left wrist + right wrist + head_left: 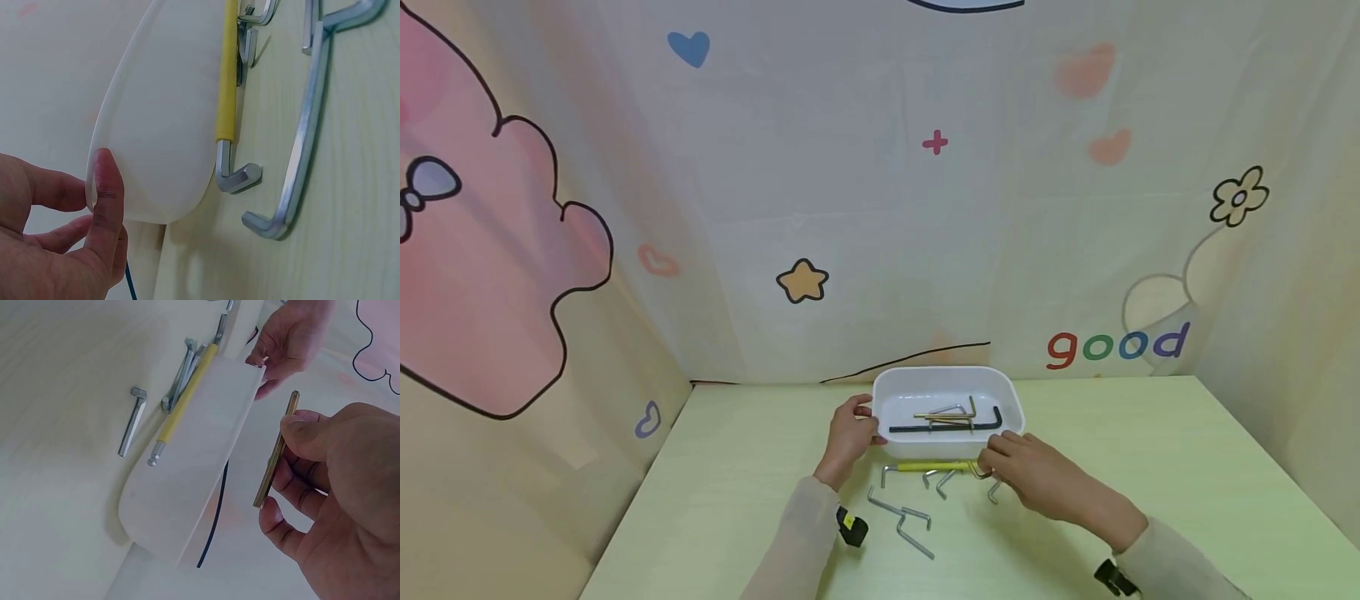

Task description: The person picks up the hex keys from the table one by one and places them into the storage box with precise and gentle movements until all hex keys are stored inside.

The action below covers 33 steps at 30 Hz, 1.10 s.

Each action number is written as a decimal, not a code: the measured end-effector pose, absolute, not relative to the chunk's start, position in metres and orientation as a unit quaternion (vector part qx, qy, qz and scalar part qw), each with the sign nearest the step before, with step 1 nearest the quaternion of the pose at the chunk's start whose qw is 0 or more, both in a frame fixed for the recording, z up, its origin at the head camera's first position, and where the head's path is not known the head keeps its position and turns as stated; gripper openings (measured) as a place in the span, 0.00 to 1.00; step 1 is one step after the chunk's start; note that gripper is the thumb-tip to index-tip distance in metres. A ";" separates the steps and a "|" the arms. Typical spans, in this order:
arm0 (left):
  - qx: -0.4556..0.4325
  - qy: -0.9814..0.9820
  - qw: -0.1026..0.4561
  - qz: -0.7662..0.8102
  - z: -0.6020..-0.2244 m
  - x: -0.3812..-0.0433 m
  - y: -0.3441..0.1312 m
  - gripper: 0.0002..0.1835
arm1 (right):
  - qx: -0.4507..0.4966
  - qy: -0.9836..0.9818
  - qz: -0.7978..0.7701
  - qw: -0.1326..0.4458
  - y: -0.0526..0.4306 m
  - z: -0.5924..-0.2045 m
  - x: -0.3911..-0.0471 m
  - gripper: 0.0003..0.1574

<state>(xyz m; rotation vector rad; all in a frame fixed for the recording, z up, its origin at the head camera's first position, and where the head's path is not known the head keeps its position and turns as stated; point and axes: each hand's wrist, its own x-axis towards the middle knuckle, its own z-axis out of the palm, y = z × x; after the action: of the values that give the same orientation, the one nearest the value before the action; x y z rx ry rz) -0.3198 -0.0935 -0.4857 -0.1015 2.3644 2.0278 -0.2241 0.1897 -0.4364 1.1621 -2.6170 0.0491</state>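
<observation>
My left hand [850, 433] pinches the left rim of a white plastic tray [936, 451], thumb on one side and fingers on the other. Inside the tray lie a black hex key [910, 429] and several smaller brass-coloured and silver ones. At the tray's front right corner is my right hand [1041, 475]. It pinches a brass-coloured hex key [268, 475] between thumb and fingers; part of that key is hidden by the hand. A yellow-sleeved hex key [227, 81] lies along the tray's front side, below both hands.
Several silver hex keys lie loose on the pale table [700, 517] in front of the tray, among them a long one [916, 537] nearest me and a short one [132, 422] by the right hand. A printed curtain [865, 183] hangs behind the table.
</observation>
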 end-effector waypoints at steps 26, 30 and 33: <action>-0.028 0.760 0.008 0.650 -0.486 -0.320 -0.094 0.28 | 0.407 -0.898 0.047 0.163 0.165 -0.406 -0.250 0.08; -0.029 0.757 0.005 0.653 -0.484 -0.320 -0.095 0.28 | 0.399 -0.899 0.053 0.176 0.160 -0.403 -0.257 0.08; -0.030 0.756 0.009 0.654 -0.484 -0.319 -0.095 0.28 | 0.394 -0.900 0.055 0.180 0.158 -0.401 -0.262 0.08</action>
<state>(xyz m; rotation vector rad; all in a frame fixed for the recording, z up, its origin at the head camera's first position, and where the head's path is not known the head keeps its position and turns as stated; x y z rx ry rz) -0.3193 -0.0949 -0.4841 -0.0925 2.3610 2.0426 -0.2618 0.1582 -0.4014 1.1137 -2.5418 0.1545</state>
